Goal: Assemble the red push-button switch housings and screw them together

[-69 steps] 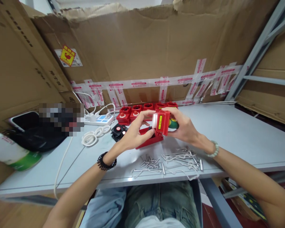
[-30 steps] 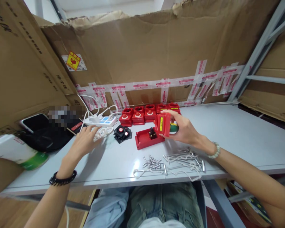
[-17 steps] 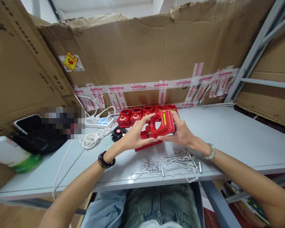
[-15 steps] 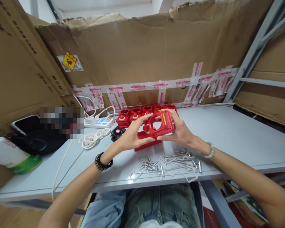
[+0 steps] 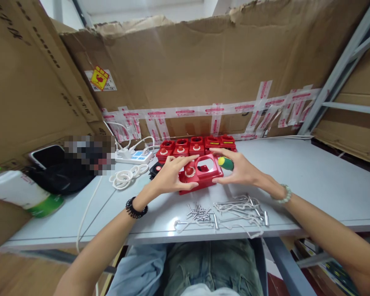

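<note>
A red plastic housing (image 5: 200, 181) stands on the table in front of me, with a large round opening in its top and a small round knob at its left end. My left hand (image 5: 172, 174) grips the left end, fingers on the far edge and thumb along the near side. At the right end, my right hand (image 5: 239, 168) spans the housing between fingertips and thumb. Between that thumb and fingers shows a green handle with a yellow end (image 5: 226, 163), its kind unclear. A pile of small screws (image 5: 199, 213) lies nearer to me.
Several similar red housings (image 5: 181, 149) line the back. Metal rods with white cords (image 5: 243, 207) lie near the front edge. At left are a black part (image 5: 155, 169), coiled white cable (image 5: 123, 179), a power strip (image 5: 135, 157) and a phone (image 5: 47, 156). A cardboard wall (image 5: 179, 70) stands behind.
The raised, tilted red piece with the round opening has come down level onto the red base, both hands with it. The green and yellow handle has come into view. The camera view has shifted slightly.
</note>
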Demonstrator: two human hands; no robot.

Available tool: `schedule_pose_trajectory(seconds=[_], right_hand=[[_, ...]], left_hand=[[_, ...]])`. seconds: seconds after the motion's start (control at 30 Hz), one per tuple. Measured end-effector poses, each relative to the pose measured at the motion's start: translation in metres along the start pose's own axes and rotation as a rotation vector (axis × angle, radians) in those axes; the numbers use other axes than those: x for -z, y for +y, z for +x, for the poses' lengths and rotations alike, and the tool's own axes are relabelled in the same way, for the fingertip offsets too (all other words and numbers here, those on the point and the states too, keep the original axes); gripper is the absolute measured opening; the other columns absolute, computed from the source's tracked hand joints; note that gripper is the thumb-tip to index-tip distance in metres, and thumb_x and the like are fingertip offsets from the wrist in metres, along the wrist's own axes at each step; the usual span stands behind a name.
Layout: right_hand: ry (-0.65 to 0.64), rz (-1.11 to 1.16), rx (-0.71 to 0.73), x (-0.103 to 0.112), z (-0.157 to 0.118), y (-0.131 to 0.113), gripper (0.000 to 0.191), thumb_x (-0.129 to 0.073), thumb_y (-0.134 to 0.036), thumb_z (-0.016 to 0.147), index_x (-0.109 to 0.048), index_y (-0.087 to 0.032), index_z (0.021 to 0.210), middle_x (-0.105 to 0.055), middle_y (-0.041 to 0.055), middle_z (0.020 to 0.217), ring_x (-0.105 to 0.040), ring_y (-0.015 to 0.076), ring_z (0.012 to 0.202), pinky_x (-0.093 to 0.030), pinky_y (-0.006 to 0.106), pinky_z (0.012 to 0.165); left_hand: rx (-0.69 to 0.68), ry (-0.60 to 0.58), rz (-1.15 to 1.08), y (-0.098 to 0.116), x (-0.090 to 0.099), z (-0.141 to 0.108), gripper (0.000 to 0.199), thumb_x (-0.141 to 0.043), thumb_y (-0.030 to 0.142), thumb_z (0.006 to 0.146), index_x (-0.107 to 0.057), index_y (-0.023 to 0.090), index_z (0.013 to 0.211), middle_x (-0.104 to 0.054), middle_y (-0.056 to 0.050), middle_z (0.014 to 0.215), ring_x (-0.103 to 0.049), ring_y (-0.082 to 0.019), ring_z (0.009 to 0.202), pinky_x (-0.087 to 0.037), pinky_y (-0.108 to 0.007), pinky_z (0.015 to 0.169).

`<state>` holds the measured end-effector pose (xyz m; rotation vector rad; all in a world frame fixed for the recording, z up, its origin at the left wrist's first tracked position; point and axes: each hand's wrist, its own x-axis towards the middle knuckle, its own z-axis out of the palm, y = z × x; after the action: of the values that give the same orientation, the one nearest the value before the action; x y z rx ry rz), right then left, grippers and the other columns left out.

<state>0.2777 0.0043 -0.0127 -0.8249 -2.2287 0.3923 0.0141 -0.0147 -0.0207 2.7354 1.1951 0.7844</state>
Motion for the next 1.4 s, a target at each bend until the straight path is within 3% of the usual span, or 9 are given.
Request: schedule_pose_trajectory(seconds=[0.13,0.23,0.3,0.4,0.53,0.93,1.1,1.23,1.4], right_hand=[[-0.049,-0.015,-0.005,0.000,0.001,-0.001,0.069,-0.080,-0.042,0.063,-0.059,-0.017,0.124,-0.066,0.0099,0.121,-0.064,0.0257,0.108,-0.052,0.042,0.096],[0.071,-0.058,-0.021,0.004,0.003,0.003,0.069,-0.081,-0.047,0.062,-0.061,-0.016,0.120,-0.066,0.0114,0.121,-0.064,0.0277,0.109,-0.051,0.045,0.097],[0.178,-0.097,-0.067,0.008,0.004,0.008,0.073,-0.081,-0.050,0.060,-0.061,-0.016,0.121,-0.065,0.0134,0.123,-0.064,0.0300,0.111,-0.049,0.048,0.101],[0.257,-0.126,-0.140,0.013,0.006,0.019,0.075,-0.081,-0.052,0.059,-0.061,-0.015,0.121,-0.067,0.0141,0.122,-0.064,0.0317,0.111,-0.048,0.051,0.101],[0.274,-0.139,-0.171,0.014,0.006,0.026,0.073,-0.081,-0.051,0.059,-0.062,-0.015,0.120,-0.068,0.0138,0.119,-0.065,0.0320,0.108,-0.049,0.052,0.098],[0.255,-0.130,-0.181,0.014,0.008,0.021,0.072,-0.080,-0.051,0.059,-0.062,-0.015,0.118,-0.068,0.0134,0.118,-0.066,0.0309,0.105,-0.050,0.051,0.097],[0.271,-0.125,-0.170,0.015,0.007,0.022,0.068,-0.081,-0.047,0.059,-0.062,-0.016,0.117,-0.069,0.0123,0.117,-0.066,0.0301,0.104,-0.050,0.051,0.096],[0.268,-0.138,-0.182,0.015,0.008,0.025,0.067,-0.081,-0.045,0.059,-0.062,-0.015,0.117,-0.069,0.0128,0.116,-0.066,0.0307,0.103,-0.051,0.051,0.095],[0.250,-0.145,-0.206,0.013,0.008,0.028,0.067,-0.081,-0.042,0.060,-0.062,-0.014,0.117,-0.069,0.0135,0.116,-0.066,0.0312,0.103,-0.051,0.051,0.095]], left_hand=[[-0.034,-0.029,0.008,-0.003,0.008,0.000,0.069,-0.068,0.052,0.081,-0.043,0.026,0.140,-0.059,-0.010,0.136,-0.058,-0.027,0.114,-0.035,-0.047,0.103],[0.033,0.064,0.083,-0.013,0.023,-0.001,0.050,-0.062,0.050,0.087,-0.053,0.023,0.128,-0.063,-0.009,0.128,-0.058,-0.026,0.113,-0.039,-0.043,0.099],[0.181,0.126,0.226,-0.026,0.034,-0.003,0.034,-0.056,0.047,0.090,-0.062,0.021,0.110,-0.068,-0.009,0.114,-0.059,-0.027,0.108,-0.041,-0.043,0.094],[0.413,-0.019,0.412,-0.047,0.045,-0.011,0.023,-0.059,0.042,0.086,-0.066,0.020,0.087,-0.070,-0.008,0.095,-0.062,-0.028,0.093,-0.043,-0.039,0.081],[0.570,-0.228,0.454,-0.065,0.046,-0.018,0.019,-0.063,0.040,0.080,-0.066,0.021,0.084,-0.072,-0.007,0.087,-0.065,-0.027,0.079,-0.043,-0.034,0.070],[0.506,-0.142,0.363,-0.068,0.048,-0.016,0.016,-0.058,0.034,0.077,-0.068,0.021,0.076,-0.074,-0.007,0.084,-0.066,-0.026,0.079,-0.044,-0.033,0.069],[0.268,0.094,0.163,-0.050,0.045,-0.007,0.025,-0.054,0.042,0.083,-0.066,0.020,0.083,-0.072,-0.006,0.091,-0.063,-0.023,0.088,-0.046,-0.034,0.081],[0.090,0.129,-0.011,-0.041,0.032,0.000,0.021,-0.054,0.038,0.087,-0.063,0.020,0.087,-0.070,-0.006,0.095,-0.062,-0.021,0.089,-0.047,-0.035,0.085],[0.196,0.066,0.130,-0.054,0.024,-0.001,0.020,-0.053,0.035,0.085,-0.064,0.019,0.086,-0.070,-0.006,0.089,-0.063,-0.020,0.080,-0.046,-0.034,0.078]])
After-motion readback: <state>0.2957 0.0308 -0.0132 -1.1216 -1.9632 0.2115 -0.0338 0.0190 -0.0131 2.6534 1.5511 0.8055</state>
